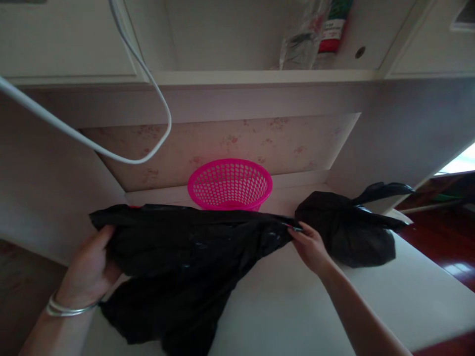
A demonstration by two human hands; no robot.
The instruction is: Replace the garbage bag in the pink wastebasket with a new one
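A black plastic bag [185, 257] hangs stretched out between both my hands above the white floor. My left hand [91, 269], with silver bangles at the wrist, grips the bag's left edge. My right hand [309, 247] pinches the bag's right edge with its fingertips. Behind the bag stands a pink perforated basket [230, 183], its lower part hidden by the bag. A second black bag [352, 227], tied shut and full, sits just right of my right hand.
A white cable [111, 148] loops down at the upper left. White cabinet walls enclose the recess, with a shelf [260, 76] above holding a clear plastic bag and a bottle [334, 29]. Dark red wooden floor [441, 242] lies to the right.
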